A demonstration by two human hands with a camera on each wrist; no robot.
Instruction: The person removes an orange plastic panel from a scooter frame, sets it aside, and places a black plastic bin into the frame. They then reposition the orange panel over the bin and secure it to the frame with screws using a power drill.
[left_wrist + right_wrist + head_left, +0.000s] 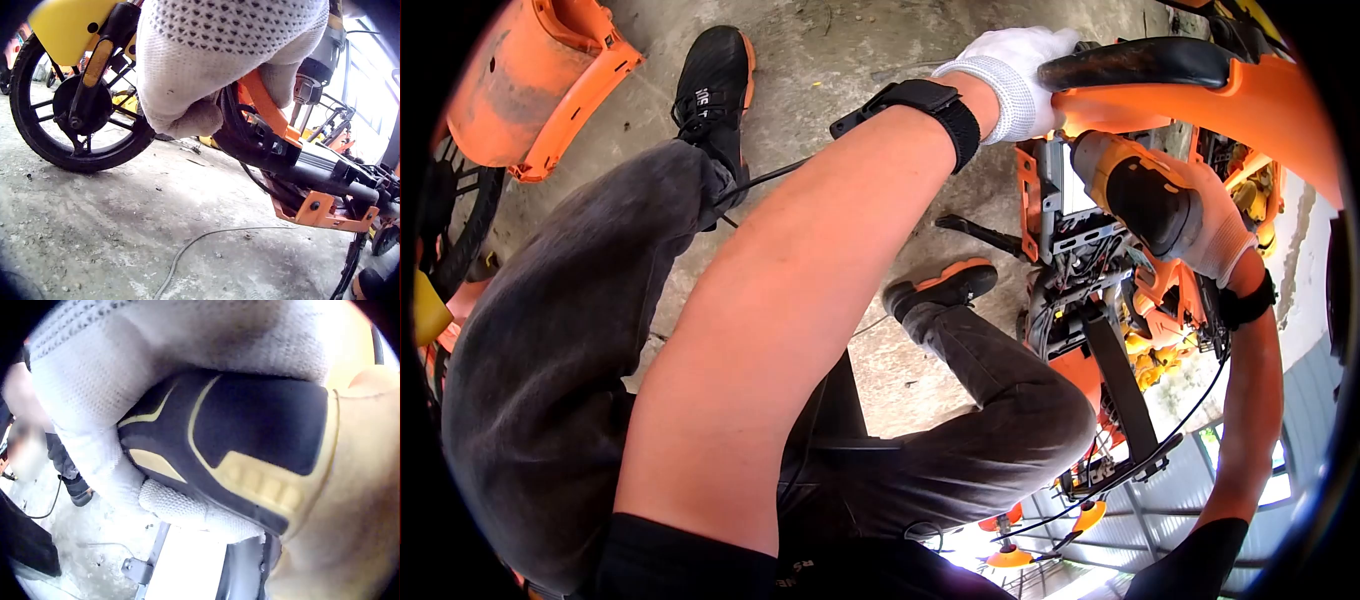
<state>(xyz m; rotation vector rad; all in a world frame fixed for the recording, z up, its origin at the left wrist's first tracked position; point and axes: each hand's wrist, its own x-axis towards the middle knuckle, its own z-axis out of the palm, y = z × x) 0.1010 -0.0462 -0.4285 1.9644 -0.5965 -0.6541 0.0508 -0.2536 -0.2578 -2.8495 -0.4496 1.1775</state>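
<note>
My left hand (pixel 1015 85), in a white knitted glove, is at the bike's frame beside a long black part (pixel 1135 65). In the left wrist view its curled fingers grip an orange cover piece (pixel 265 103) next to a black frame tube (pixel 287 172). My right hand (pixel 1215 215), also gloved, holds a yellow and black power driver (pixel 1140 195). Its grip shows close up in the right wrist view, with fingers wrapped around the driver body (pixel 269 425). From the metal chuck (pixel 310 84), the bit (pixel 294 115) points down at the orange piece near my left fingers.
Orange bodywork (pixel 1270 110) rises at the right. A loose orange shell (pixel 525 85) lies at upper left. Beyond my left hand stands a black wheel (pixel 31 140) under a yellow fender (pixel 69 28). A thin cable (pixel 181 250) trails over the concrete floor (pixel 112 225).
</note>
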